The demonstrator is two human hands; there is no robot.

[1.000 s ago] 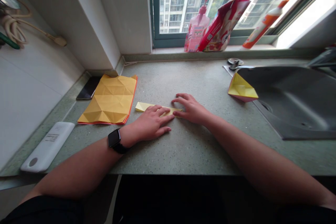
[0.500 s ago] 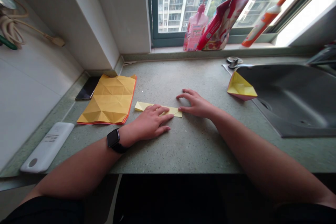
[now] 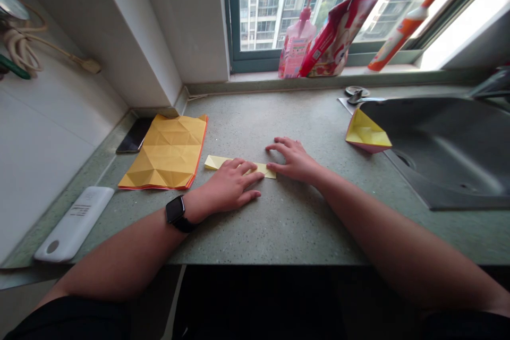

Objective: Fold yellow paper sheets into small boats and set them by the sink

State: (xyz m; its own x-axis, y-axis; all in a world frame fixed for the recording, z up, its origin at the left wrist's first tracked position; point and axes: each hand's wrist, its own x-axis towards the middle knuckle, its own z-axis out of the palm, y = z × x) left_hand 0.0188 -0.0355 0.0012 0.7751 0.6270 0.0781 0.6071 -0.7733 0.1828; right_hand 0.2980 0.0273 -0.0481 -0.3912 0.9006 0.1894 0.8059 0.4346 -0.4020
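Observation:
A narrow folded strip of yellow paper [image 3: 261, 170] lies on the speckled green-grey countertop [image 3: 303, 234], its middle covered by my left hand [image 3: 229, 183]. That hand rests flat on the strip with its fingers apart. My right hand [image 3: 292, 162] sits at the strip's right end, fingertips on or just beside the paper. A black smartwatch [image 3: 175, 210] circles my left wrist. To the left lies a creased orange-yellow origami sheet [image 3: 165, 162].
A folded paper boat [image 3: 366, 135] stands at the edge of a steel sink [image 3: 446, 154]. A dark phone [image 3: 134, 134] and a white power bank [image 3: 74, 224] lie at the left. Bottles and a red-and-white bag [image 3: 338, 26] line the windowsill.
My right hand has drawn back slightly to the right, uncovering the strip's right end. My left hand and the strip have stayed in place.

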